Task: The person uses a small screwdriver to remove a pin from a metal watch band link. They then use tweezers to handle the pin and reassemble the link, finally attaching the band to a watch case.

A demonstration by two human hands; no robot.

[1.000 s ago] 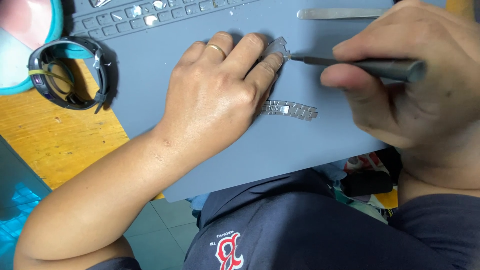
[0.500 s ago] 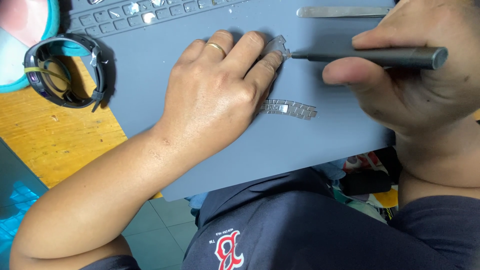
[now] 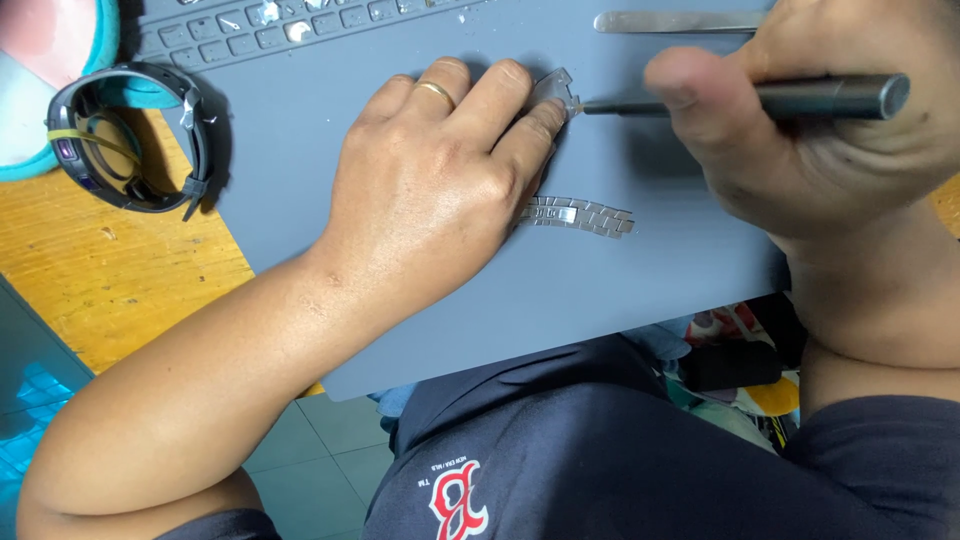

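Note:
My left hand [image 3: 440,190], with a gold ring on one finger, presses down on a metal watch and covers most of it. Only a silver lug end [image 3: 553,88] shows past my fingertips, and the silver link bracelet [image 3: 578,215] sticks out to the right from under my palm. My right hand [image 3: 830,150] grips a thin dark screwdriver-like tool [image 3: 790,98] held level; its fine tip touches the lug end. Everything rests on a grey work mat [image 3: 620,300].
Metal tweezers [image 3: 680,21] lie at the mat's top edge. Small parts sit in the mat's ridged tray compartments [image 3: 290,25] at top left. A black head-worn magnifier [image 3: 125,140] lies on the orange wooden table [image 3: 110,270]. The mat's near edge overhangs my lap.
My right hand has rolled so the tool now lies level with its butt pointing right, while the tip stays at the watch's lug. My left hand has kept its hold.

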